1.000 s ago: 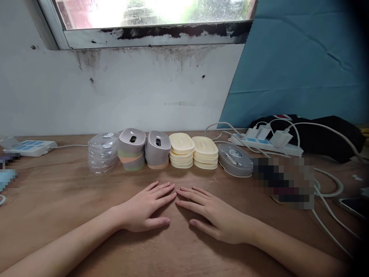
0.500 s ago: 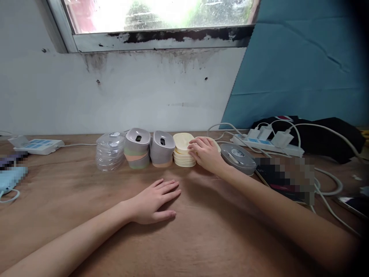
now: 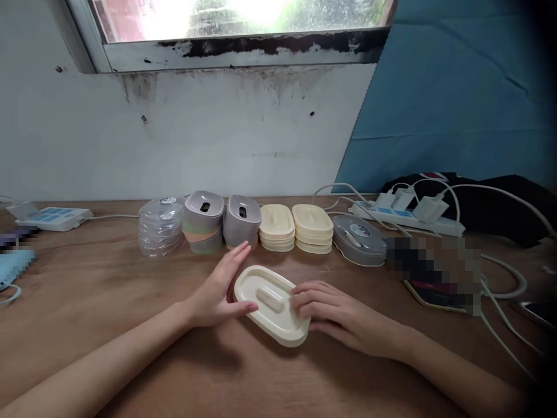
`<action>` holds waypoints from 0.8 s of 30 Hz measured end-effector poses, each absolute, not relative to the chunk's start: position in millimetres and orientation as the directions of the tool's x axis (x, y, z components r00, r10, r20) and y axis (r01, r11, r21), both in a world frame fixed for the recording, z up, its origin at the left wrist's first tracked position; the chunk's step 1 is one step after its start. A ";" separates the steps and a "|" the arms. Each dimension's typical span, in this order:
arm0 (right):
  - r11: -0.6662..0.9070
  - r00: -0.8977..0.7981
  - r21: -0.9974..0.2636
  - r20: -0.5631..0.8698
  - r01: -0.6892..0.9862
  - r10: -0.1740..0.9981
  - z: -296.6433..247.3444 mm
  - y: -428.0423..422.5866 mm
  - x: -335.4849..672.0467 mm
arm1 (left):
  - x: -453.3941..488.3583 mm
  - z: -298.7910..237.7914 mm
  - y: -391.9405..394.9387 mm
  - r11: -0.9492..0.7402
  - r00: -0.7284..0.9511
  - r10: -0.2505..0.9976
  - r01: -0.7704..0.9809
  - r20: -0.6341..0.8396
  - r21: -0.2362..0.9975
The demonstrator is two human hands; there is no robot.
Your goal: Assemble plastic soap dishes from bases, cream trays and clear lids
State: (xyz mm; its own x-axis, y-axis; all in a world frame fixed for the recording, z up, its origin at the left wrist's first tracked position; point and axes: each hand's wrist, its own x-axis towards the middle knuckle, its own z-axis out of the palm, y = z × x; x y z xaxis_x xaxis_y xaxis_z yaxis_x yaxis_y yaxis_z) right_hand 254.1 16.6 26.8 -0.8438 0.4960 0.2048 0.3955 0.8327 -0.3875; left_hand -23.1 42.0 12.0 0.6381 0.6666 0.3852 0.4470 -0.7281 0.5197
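A cream oblong plastic lid with a raised ridge along its middle is held at a slant above the tabletop. My right hand grips its right end, fingers on top and thumb by the near edge. At the left end, my left hand is open, thumb reaching over the near edge and fingers spread along the far side; whether it touches is hard to tell. Behind are two stacks of similar cream pieces, a left stack and a right stack.
Left of the cream stacks stand two piles of grey hollow covers, then stacked clear plastic pieces. A round grey container, a power strip with cables, and a phone lie on the right. Another power strip lies left.
My right hand has come from the right cream stack toward me, bringing a cream lid. My left hand has lifted off the table and turned beside the lid's left end.
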 end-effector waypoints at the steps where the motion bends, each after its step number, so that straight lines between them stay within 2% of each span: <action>1: 0.813 -0.828 -0.408 0.200 0.416 0.524 25.4 16.1 254.3 | -22.8 12.2 42.9 -0.727 0.698 0.647 0.447 0.305 0.521; 3: 0.769 -0.773 -0.428 0.214 0.476 0.597 24.3 17.6 256.0 | -22.4 12.9 43.5 -0.738 0.775 0.604 0.453 0.187 0.500; 7: 0.660 -0.685 -0.481 0.155 0.577 0.712 22.9 19.3 261.7 | -25.3 14.5 42.3 -0.739 0.785 0.596 0.452 0.171 0.499; 13: 0.680 -0.718 -0.432 0.101 0.592 0.689 15.5 18.3 256.8 | -31.9 14.9 44.0 -0.705 0.787 0.613 0.509 0.064 0.493; 18: 0.657 -0.694 -0.411 0.079 0.632 0.716 13.1 18.6 254.4 | -31.5 12.6 45.3 -0.708 0.775 0.625 0.515 0.090 0.483; 24: 0.644 -0.656 -0.404 0.132 0.649 0.743 11.5 18.2 256.0 | -29.6 12.5 43.1 -0.706 0.754 0.648 0.542 0.108 0.456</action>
State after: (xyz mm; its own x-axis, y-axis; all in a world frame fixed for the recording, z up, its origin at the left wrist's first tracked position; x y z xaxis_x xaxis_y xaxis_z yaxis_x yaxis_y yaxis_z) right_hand 256.0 18.2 11.5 -0.6558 0.7433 0.1320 0.6490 0.6444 -0.4044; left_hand -29.6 43.1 12.5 0.7538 0.6482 0.1076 0.5419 -0.7059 0.4561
